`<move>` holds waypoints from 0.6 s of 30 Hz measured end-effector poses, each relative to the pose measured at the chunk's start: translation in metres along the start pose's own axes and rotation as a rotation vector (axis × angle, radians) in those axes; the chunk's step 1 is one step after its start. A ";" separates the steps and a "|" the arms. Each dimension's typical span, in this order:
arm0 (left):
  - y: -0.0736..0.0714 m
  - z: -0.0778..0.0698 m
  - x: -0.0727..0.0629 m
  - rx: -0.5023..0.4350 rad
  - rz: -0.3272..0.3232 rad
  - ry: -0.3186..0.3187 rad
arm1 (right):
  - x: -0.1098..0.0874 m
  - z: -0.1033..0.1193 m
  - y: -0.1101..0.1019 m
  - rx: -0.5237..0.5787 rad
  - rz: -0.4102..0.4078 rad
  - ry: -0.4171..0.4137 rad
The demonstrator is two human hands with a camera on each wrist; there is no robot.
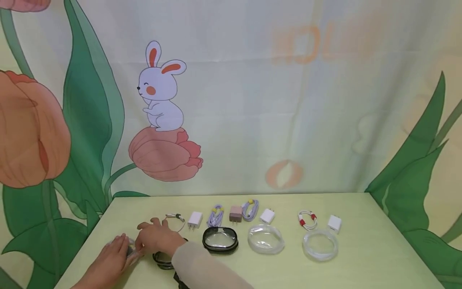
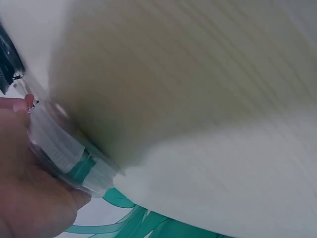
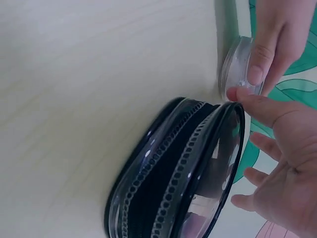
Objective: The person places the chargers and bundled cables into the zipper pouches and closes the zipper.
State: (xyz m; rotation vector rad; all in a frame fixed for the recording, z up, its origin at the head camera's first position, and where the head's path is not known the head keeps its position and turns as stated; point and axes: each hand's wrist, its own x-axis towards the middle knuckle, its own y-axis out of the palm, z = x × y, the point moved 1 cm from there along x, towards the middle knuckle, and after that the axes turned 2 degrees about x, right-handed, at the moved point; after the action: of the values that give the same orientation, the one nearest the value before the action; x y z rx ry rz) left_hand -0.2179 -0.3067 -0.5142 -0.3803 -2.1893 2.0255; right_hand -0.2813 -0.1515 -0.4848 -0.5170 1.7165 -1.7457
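Observation:
At the table's left side my left hand (image 1: pixel 112 257) holds a small clear round case (image 3: pixel 237 67), its thumb on the case's side. My right hand (image 1: pixel 160 237) reaches over from the right. Its thumb and index fingertips pinch at the edge of this case, and the other fingers are spread apart in the right wrist view. What exactly sits between those fingertips is hidden. In the left wrist view the clear case (image 2: pixel 72 148) lies against the left hand. A black-trimmed clear case (image 3: pixel 178 168) stands close beside the right hand, partly covered by the right arm in the head view.
To the right stand another black-trimmed case (image 1: pixel 220 251) and two clear cases (image 1: pixel 266 241), (image 1: pixel 320 257). Behind them are white charger plugs (image 1: pixel 195 220), a pink plug (image 1: pixel 236 213), lavender cables (image 1: pixel 215 218), a white cable with red ties (image 1: pixel 307 228) and one with a black tie (image 1: pixel 177 216).

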 end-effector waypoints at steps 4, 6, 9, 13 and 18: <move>-0.001 0.002 -0.002 0.034 0.074 0.053 | 0.000 0.001 0.001 0.001 -0.048 0.040; -0.001 0.006 -0.006 0.020 0.097 0.094 | 0.000 0.001 0.001 -0.002 -0.077 0.073; 0.000 0.015 -0.015 0.019 0.063 0.206 | -0.002 0.002 0.000 0.005 -0.104 0.104; 0.002 0.024 -0.023 0.087 -0.065 0.330 | -0.004 0.008 0.000 0.019 -0.091 0.077; 0.005 0.016 -0.020 0.115 -0.193 0.218 | -0.004 0.014 -0.003 0.055 -0.067 0.034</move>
State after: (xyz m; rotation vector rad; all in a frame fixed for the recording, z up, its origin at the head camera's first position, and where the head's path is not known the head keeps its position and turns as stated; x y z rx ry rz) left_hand -0.2027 -0.3270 -0.5192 -0.3434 -1.8942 1.8985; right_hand -0.2696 -0.1597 -0.4806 -0.5285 1.6872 -1.8534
